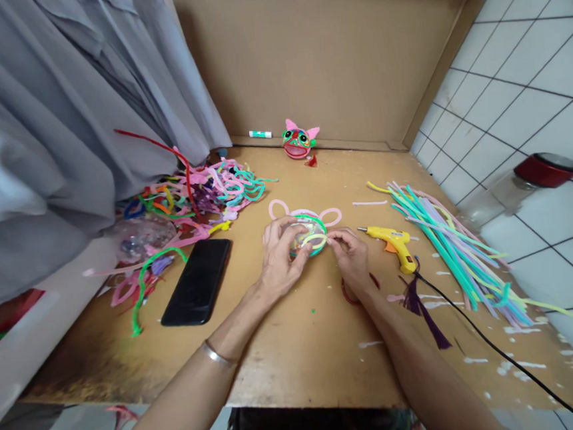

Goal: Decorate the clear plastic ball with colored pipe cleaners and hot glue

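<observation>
A small round pipe-cleaner craft [298, 215] with two pink ear-like loops and green edging sits at the middle of the table. My left hand [280, 250] grips it from the left, its fingers over the top and thumb at the front. A pale yellow pipe cleaner [313, 238] bent into a loop lies against the front of the craft. On the right, my right hand [350, 255] pinches the end of that loop between thumb and fingers. Part of the craft's face is hidden behind my left fingers.
Right of my hands lie a yellow glue gun [392, 240] with a black cord, a purple tassel [420, 310] and pastel pipe cleaners [450, 247]. A black phone [197, 282] and tangled pipe cleaners [208, 188] are at left. A finished animal head [299, 141] and glue stick [260, 134] stand behind.
</observation>
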`<control>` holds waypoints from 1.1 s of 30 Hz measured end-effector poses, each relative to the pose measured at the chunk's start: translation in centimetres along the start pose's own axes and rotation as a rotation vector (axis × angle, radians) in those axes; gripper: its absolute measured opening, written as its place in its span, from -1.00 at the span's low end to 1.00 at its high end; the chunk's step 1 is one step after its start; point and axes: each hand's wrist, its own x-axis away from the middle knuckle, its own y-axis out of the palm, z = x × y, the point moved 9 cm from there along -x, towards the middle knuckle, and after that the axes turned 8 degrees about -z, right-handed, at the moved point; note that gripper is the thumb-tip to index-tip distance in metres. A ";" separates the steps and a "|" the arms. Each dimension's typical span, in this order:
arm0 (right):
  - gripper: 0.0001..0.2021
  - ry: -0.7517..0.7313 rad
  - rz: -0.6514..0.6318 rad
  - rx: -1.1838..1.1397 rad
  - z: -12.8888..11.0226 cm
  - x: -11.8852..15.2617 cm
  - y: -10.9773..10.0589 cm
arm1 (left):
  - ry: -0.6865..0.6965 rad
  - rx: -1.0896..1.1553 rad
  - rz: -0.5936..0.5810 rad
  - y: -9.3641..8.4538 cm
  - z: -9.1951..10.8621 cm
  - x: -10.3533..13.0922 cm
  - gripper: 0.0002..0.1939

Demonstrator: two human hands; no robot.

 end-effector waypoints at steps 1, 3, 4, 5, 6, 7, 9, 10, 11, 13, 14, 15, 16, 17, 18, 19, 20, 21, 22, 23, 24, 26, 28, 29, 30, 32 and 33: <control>-0.90 0.004 0.004 -0.010 0.1 0.0 0.0 | 0.008 0.007 -0.001 0.0 0.0 -0.1 -0.81; -0.90 0.013 0.010 -0.027 0.2 0.0 0.2 | 0.023 0.018 -0.006 -0.1 0.0 -0.2 -0.82; -0.90 0.019 0.015 -0.035 0.3 0.0 0.3 | 0.028 0.021 -0.007 -0.1 0.0 -0.2 -0.82; -0.90 0.026 0.018 -0.041 0.4 0.0 0.3 | 0.032 0.022 -0.006 -0.2 0.0 -0.3 -0.82; -0.90 0.033 0.022 -0.045 0.4 0.0 0.4 | 0.036 0.021 -0.001 -0.2 -0.1 -0.3 -0.81; -0.89 0.038 0.023 -0.047 0.5 0.0 0.4 | 0.038 0.019 0.004 -0.3 -0.1 -0.3 -0.81; -0.89 0.045 0.021 -0.050 0.6 -0.1 0.5 | 0.039 0.017 0.014 -0.4 -0.2 -0.2 -0.80; -0.90 0.048 0.021 -0.053 0.6 -0.1 0.6 | 0.037 0.019 0.016 -0.4 -0.3 -0.2 -0.79; -0.90 0.051 0.021 -0.057 0.7 -0.1 0.6 | 0.036 0.025 0.015 -0.3 -0.3 -0.2 -0.79; -0.91 0.061 0.027 -0.072 0.9 -0.1 0.6 | 0.037 0.049 0.016 -0.3 -0.4 -0.2 -0.79; -0.91 0.067 0.031 -0.082 1.0 -0.1 0.6 | 0.036 0.064 0.019 -0.3 -0.5 -0.2 -0.79; -0.92 0.073 0.037 -0.092 1.2 -0.1 0.6 | 0.033 0.080 0.024 -0.4 -0.6 -0.3 -0.79; -0.92 0.079 0.039 -0.105 1.3 -0.1 0.7 | 0.029 0.097 0.029 -0.4 -0.7 -0.3 -0.79; -0.91 0.086 0.040 -0.121 1.5 -0.1 0.8 | 0.024 0.114 0.034 -0.4 -0.9 -0.3 -0.79; -0.91 0.094 0.041 -0.139 1.7 -0.2 0.8 | 0.017 0.130 0.039 -0.4 -1.1 -0.4 -0.78; -0.91 0.099 0.044 -0.158 1.8 -0.2 0.9 | 0.011 0.145 0.043 -0.4 -1.2 -0.4 -0.78; -0.91 0.102 0.048 -0.176 1.9 -0.2 0.9 | 0.006 0.158 0.047 -0.3 -1.3 -0.4 -0.78; -0.91 0.100 0.054 -0.192 1.8 -0.2 0.8 | 0.000 0.170 0.052 -0.3 -1.5 -0.5 -0.78; -0.91 0.096 0.063 -0.202 1.7 -0.2 0.7 | -0.008 0.180 0.056 -0.3 -1.6 -0.5 -0.78; -0.91 0.092 0.073 -0.206 1.5 -0.2 0.5 | -0.018 0.190 0.059 -0.2 -1.6 -0.4 -0.78; -0.92 0.090 0.079 -0.203 1.3 -0.1 0.3 | -0.027 0.199 0.061 -0.2 -1.7 -0.4 -0.77; -0.92 0.091 0.084 -0.184 0.9 0.0 0.0 | -0.043 0.215 0.063 -0.2 -1.7 -0.3 -0.76; -0.93 0.088 0.079 -0.164 0.5 0.0 -0.3 | -0.045 0.223 0.061 -0.2 -1.6 -0.3 -0.75; -0.93 0.086 0.075 -0.159 0.4 0.1 -0.3 | -0.042 0.224 0.059 -0.2 -1.6 -0.3 -0.75; -0.93 0.084 0.072 -0.157 0.3 0.1 -0.4 | -0.039 0.222 0.059 -0.3 -1.5 -0.3 -0.75; -0.92 0.089 0.066 -0.159 0.4 0.0 -0.3 | -0.033 0.207 0.053 -0.4 -1.3 -0.3 -0.75; -0.92 0.094 0.064 -0.160 0.4 0.0 -0.3 | -0.030 0.196 0.048 -0.4 -1.3 -0.3 -0.76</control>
